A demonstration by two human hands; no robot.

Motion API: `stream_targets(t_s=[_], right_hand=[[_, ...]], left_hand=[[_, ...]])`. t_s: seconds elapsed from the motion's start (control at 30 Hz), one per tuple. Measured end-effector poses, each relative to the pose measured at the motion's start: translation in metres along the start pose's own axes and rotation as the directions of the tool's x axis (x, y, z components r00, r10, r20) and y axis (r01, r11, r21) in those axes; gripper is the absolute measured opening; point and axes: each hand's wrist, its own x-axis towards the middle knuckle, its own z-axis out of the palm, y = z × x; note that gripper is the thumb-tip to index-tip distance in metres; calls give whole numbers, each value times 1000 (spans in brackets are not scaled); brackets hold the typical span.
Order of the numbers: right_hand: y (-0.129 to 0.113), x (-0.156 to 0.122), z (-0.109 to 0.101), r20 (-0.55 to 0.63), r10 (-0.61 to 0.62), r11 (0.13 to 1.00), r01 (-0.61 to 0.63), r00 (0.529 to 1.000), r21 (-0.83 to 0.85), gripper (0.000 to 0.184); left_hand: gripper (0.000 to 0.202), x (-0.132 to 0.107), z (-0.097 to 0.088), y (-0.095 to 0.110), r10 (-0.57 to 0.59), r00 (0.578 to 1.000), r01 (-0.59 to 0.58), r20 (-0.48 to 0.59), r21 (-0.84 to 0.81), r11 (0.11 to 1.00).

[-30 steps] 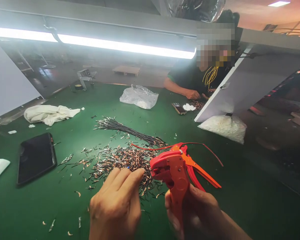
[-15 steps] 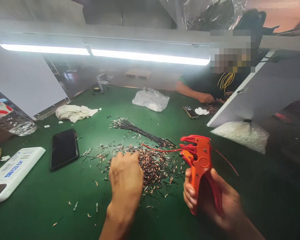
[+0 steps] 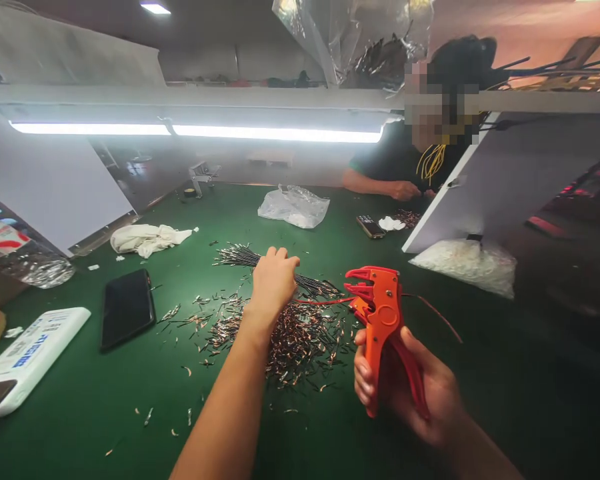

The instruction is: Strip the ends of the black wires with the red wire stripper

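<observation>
My left hand (image 3: 273,280) reaches forward over a bundle of thin black wires (image 3: 240,255) lying on the green table (image 3: 80,413). Its fingers are curled down onto the bundle, but I cannot see whether they hold a wire. My right hand (image 3: 415,390) grips the handles of an orange wire stripper (image 3: 380,320), held upright with its red jaws pointing left. A red wire (image 3: 325,301) lies on the table by the jaws. A heap of cut copper and black wire scraps (image 3: 295,337) spreads between my two arms.
A black phone (image 3: 127,308) and a white box (image 3: 27,353) lie at the left, a white cloth (image 3: 145,239) behind them. A clear plastic bag (image 3: 294,207) sits at the back. Another person (image 3: 405,167) works across the table. A bag of white parts (image 3: 467,263) rests under a slanted white board (image 3: 490,180).
My left hand has moved from next to the stripper's jaws, over the scrap heap, forward to the black wire bundle. My right hand has drawn the stripper rightward and stood it upright.
</observation>
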Motion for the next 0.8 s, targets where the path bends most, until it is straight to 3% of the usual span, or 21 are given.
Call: stream_targets(t_s=[0.13, 0.27, 0.43, 0.67, 0.8], right_hand=[[-1, 0, -1, -13, -5, 1000, 5, 1000, 0, 56], [-4, 2, -1, -48, -14, 1000, 15, 999, 19, 53], [-5, 3, -1, -74, -20, 1000, 21, 997, 16, 53], [0, 4, -3, -58, 3, 999, -1, 998, 33, 54], [-1, 4, -4, -70, -2, 1000, 3, 998, 12, 53]], left_hand=[[33, 34, 16, 1, 73, 996, -74, 45, 6, 997], [34, 49, 36, 4, 134, 984, -135, 116, -5, 991], [34, 57, 36, 7, 193, 970, -194, 148, -10, 981], [35, 54, 25, 7, 233, 971, -232, 50, -36, 972], [34, 49, 12, 13, 213, 969, -226, -123, -106, 968]])
